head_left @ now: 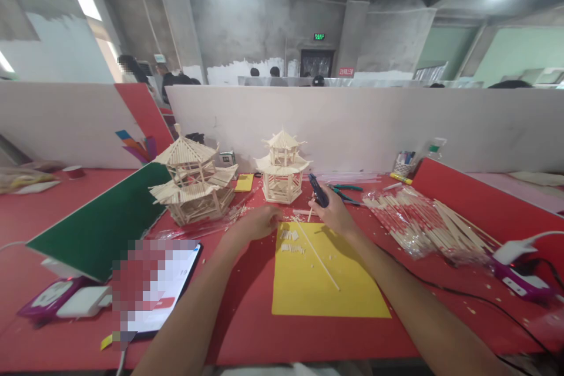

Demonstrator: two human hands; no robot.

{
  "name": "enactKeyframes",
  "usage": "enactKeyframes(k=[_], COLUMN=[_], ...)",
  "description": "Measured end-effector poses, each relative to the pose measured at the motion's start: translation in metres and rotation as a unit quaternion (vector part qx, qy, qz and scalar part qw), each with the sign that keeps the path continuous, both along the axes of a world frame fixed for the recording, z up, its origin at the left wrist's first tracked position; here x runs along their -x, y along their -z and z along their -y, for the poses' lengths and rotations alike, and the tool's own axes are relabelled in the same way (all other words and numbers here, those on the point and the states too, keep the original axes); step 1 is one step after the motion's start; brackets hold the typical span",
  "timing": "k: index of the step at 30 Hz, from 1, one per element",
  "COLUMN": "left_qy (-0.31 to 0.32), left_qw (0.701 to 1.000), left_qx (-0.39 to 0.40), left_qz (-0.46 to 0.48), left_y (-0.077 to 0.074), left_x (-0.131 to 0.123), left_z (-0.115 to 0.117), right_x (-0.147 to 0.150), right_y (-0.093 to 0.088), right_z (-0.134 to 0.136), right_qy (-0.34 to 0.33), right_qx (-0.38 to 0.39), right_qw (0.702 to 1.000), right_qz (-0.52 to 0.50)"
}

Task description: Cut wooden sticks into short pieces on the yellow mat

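My right hand point(335, 211) is closed round a dark blue-black hand tool point(319, 191), whose exact kind I cannot make out. A short pale stick point(310, 211) shows just below it. My left hand point(266, 220) is curled at the far left corner of a yellow sheet point(330, 294); whatever its fingertips pinch is hidden. Small cut wooden pieces point(292, 248) lie in rows on the sheet, beside a long thin wooden stick point(324, 264). Behind my hands stands a two-tiered wooden-stick pavilion point(282, 169). A larger pavilion point(191, 179) is to its left.
Bagged wooden sticks point(409, 220) lie at right, near green-handled pliers point(348, 188). A tablet point(163, 288) is at left before a green divider point(110, 217). Purple power strips point(520, 282) sit at both sides, and a black cord point(440, 289) crosses the red table point(247, 329).
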State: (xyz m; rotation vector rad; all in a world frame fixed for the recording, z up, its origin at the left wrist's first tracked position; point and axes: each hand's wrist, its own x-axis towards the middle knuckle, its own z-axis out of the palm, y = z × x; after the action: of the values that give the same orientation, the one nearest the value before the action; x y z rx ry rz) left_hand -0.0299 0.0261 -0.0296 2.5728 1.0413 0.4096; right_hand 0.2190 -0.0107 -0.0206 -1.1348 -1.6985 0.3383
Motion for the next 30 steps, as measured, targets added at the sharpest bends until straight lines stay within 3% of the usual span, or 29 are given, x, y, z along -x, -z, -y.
enactKeyframes(k=[3,5,13,18,24,30], left_qy=[0.075,0.088,0.041,0.031,0.035,0.033], left_qw=[0.996,0.994,0.995,0.996,0.987,0.935], left_qx=[0.039,0.064,0.085,0.083,0.062,0.195], left_qz=[-0.018,-0.023,-0.027,-0.016,0.147,0.295], left_y=[-0.004,-0.004,0.006,0.005,0.002,0.008], left_x=[-0.002,-0.003,-0.006,-0.005,-0.014,-0.038], left_z=[0.004,0.005,-0.001,0.000,0.005,0.010], right_x=[0.000,0.001,0.000,-0.001,0.003,0.007], right_y=[0.000,0.000,0.002,0.002,-0.003,-0.001], right_z=[0.000,0.000,-0.004,-0.005,0.001,0.002], right_qy=[0.001,-0.004,-0.022,-0.026,-0.032,-0.032], right_qx=[0.004,0.006,0.016,0.016,0.035,0.019], right_qw=[1.000,1.000,0.999,0.998,0.995,0.997], right_qz=[-0.001,-0.006,-0.047,-0.055,-0.083,-0.069])
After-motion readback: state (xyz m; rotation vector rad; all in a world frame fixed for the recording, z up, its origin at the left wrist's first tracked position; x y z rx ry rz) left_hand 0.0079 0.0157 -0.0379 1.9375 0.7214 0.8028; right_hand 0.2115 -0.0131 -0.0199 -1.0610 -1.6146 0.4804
